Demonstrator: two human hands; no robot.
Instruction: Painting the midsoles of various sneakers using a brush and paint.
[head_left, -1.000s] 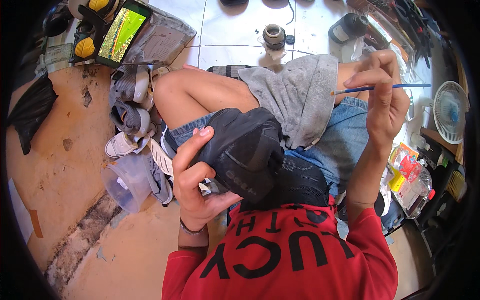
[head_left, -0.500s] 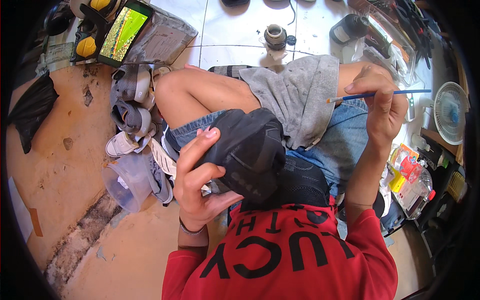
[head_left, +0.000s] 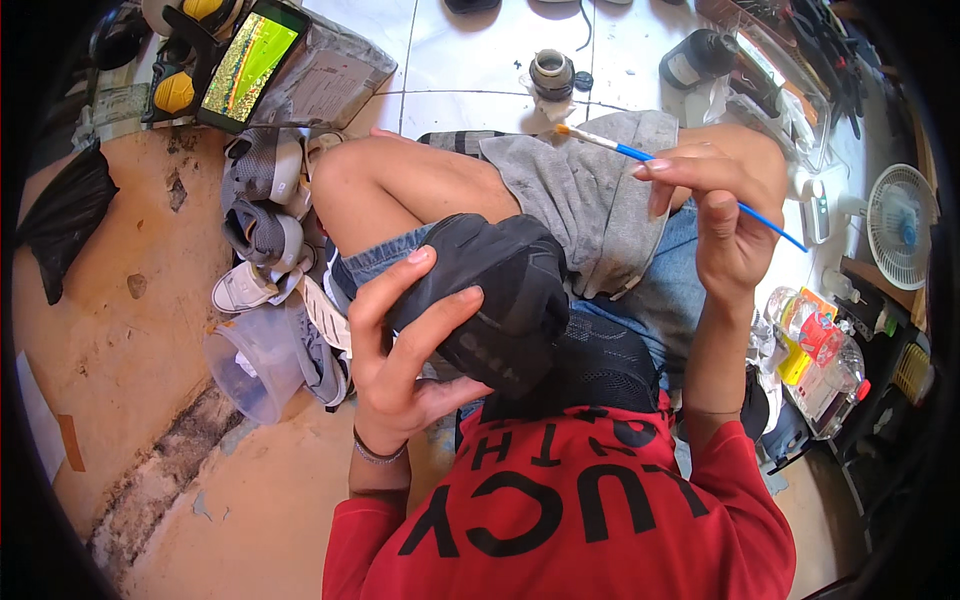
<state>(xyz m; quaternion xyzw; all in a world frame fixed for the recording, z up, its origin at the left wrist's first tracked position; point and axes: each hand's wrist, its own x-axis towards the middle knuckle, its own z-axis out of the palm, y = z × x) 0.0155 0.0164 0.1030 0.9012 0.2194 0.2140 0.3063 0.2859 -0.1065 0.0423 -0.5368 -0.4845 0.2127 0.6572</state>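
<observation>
My left hand [head_left: 400, 365] grips a rounded black fabric item [head_left: 500, 295] with seams and creases, held over my lap. The fingers lie along its left side and the thumb is under its lower edge; I cannot tell what kind of thing it is. My right hand [head_left: 725, 205] is raised over my right knee and pinches a thin blue paintbrush [head_left: 630, 152]. Its tan bristles point left, above a grey stained cloth [head_left: 610, 200] draped on my leg, apart from the black item. On the tiles ahead stands a small open jar [head_left: 551, 75] beside a dark cap [head_left: 583, 81].
Several shoes [head_left: 262, 235] lie left of my knee, near a clear plastic tub [head_left: 255, 375]. A phone [head_left: 250, 68] with a lit screen leans at the far left. To the right are a black bottle [head_left: 697, 57], a white fan [head_left: 900, 212] and a clear plastic bottle [head_left: 848, 365].
My right hand has tilted, and the brush tip has swung left and away from me, toward the jar. My left fingers have shifted slightly on the black item, which has turned a little.
</observation>
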